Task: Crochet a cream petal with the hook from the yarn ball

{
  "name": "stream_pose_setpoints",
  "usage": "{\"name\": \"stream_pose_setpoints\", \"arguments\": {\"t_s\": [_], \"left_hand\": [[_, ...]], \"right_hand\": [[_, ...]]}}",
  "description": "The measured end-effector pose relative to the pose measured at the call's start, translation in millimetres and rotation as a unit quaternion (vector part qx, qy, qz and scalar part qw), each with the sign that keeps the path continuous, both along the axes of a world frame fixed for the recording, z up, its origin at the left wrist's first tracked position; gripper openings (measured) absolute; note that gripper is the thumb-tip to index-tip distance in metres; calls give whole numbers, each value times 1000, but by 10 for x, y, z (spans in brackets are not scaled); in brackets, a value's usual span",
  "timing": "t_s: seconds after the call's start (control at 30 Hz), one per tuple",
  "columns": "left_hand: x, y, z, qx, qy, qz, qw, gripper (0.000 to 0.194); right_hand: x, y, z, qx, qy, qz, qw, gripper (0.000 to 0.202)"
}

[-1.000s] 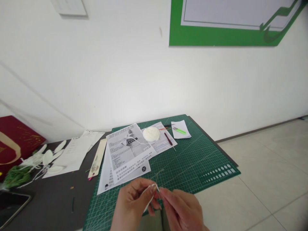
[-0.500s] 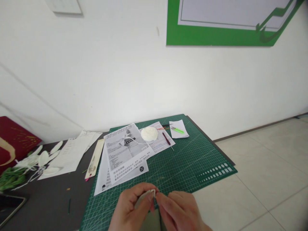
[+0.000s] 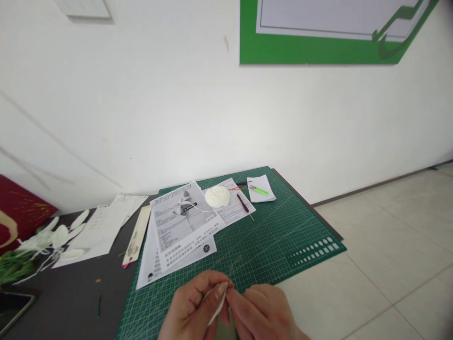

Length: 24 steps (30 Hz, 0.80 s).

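Low in the middle of the head view, my left hand (image 3: pixel 198 304) pinches a narrow white yarn piece (image 3: pixel 218 309) between thumb and fingers. It looks like a crocheted petal seen edge-on; most of it is hidden by the hand. My right hand (image 3: pixel 264 309) is closed, its thumb and forefinger pressed together against the left fingertips beside the piece. What it grips is hidden. Beyond both hands, a ball of white yarn (image 3: pixel 217 196) rests on printed sheets (image 3: pixel 187 222), a strand trailing left from it. A crochet hook with a dark red handle (image 3: pixel 243 203) lies right of the ball.
Under the hands is a green cutting mat (image 3: pixel 283 231). Green thread snips (image 3: pixel 259 190) lie on white paper at the back. At left are a bookmark-like strip (image 3: pixel 136 236), white petals with yarn tails (image 3: pixel 61 236), green yarn (image 3: pixel 16 267) and a phone-like device (image 3: pixel 14 309).
The white piece has turned in my left fingers, so a longer strip of its edge shows below the thumb. Both hands stay close together; the view has shifted slightly.
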<state>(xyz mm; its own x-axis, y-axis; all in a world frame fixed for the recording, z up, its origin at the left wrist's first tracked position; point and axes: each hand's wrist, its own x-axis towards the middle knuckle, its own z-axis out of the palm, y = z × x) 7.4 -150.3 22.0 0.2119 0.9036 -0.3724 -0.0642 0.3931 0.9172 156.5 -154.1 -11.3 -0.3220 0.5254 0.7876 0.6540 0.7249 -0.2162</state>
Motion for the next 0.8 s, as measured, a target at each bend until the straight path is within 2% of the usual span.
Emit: {"name": "stream_pose_setpoints", "arguments": {"t_s": [0.13, 0.3, 0.37, 0.5, 0.63, 0.7, 0.8], "left_hand": [[17, -3, -32, -2, 17, -5, 1000, 35], [53, -11, -125, 124, 131, 31, 983, 27], [41, 11, -162, 172, 175, 23, 969, 22], [-8, 65, -163, 214, 249, -66, 942, 22], [-9, 75, -52, 229, 308, -138, 913, 26], [-8, 76, -5, 219, 304, -182, 909, 30], [-41, 78, 10, 178, 247, -237, 922, 32]], "right_hand": [[-3, 7, -13, 18, -13, -6, 1000, 23], [15, 17, -62, 24, -63, 4, 998, 27], [46, 24, -54, 15, -83, 17, 996, 28], [145, 54, 82, -9, -125, 50, 991, 29], [228, 147, 357, -51, -185, 56, 980, 16], [258, 248, 494, -90, -221, 70, 969, 14], [299, 490, 602, -164, -239, 173, 941, 14]]}}
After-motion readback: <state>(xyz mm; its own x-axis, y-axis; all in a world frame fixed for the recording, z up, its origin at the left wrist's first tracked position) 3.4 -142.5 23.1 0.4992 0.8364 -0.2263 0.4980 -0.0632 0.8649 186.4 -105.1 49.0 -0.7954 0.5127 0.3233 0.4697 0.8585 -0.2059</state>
